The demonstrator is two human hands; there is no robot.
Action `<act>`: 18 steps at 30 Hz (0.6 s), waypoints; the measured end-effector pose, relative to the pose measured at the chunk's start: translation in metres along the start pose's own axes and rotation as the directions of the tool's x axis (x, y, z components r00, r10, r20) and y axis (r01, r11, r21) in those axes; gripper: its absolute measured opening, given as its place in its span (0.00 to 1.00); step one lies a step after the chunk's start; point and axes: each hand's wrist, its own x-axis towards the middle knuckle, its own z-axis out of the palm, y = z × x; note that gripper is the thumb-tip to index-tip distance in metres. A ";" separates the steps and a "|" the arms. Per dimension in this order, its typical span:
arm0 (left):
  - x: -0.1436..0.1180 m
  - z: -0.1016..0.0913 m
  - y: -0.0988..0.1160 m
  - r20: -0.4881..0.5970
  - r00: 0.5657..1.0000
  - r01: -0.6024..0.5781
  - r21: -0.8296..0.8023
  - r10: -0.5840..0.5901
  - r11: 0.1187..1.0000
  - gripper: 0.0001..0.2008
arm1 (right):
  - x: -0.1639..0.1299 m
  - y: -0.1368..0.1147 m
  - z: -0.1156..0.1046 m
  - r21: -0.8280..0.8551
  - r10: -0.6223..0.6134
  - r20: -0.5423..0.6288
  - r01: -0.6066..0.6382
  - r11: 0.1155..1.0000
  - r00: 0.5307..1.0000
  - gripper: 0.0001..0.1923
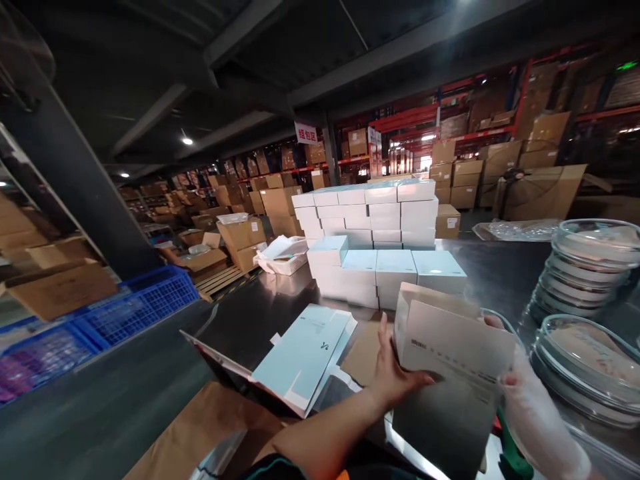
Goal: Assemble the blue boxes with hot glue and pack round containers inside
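Upright in front of me is a pale cardboard box (450, 360) with small print on its near face, held between both hands. My left hand (393, 377) grips its left edge, thumb on the near face and fingers reaching up along the side. On the right edge is my right hand (527, 393), in a whitish glove with bare fingertips, closed around the box. To the left of the box, flat light-blue cartons (303, 353) lie overlapped on the dark table (250, 313). Part of a clear round lid shows behind the box, mostly hidden.
Several white boxes (375, 213) are stacked at the table's back. Clear round glass-like dishes (590, 267) stand piled at right. A white basket (287, 263) sits at the far left table edge. Blue crates (135, 307) and brown cartons (280, 200) stand beyond on the floor.
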 end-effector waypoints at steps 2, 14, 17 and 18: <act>0.004 -0.013 0.007 0.094 0.992 -0.082 0.022 0.079 0.996 0.80 | 0.002 -0.017 0.003 0.056 0.099 -0.048 -0.097 0.994 0.994 0.47; -0.004 -0.027 0.023 0.061 0.941 -0.338 0.074 0.334 0.938 0.39 | 0.017 -0.051 0.038 0.060 0.169 -0.338 -0.158 0.986 0.926 0.24; -0.004 -0.038 0.020 0.189 0.938 -0.317 0.130 0.291 0.939 0.34 | 0.022 -0.040 0.024 0.047 0.055 -0.287 -0.043 0.998 0.956 0.26; -0.002 -0.041 0.021 0.163 0.950 -0.290 0.130 0.268 0.948 0.34 | 0.023 -0.033 0.015 -0.019 0.014 -0.267 -0.019 1.000 0.963 0.26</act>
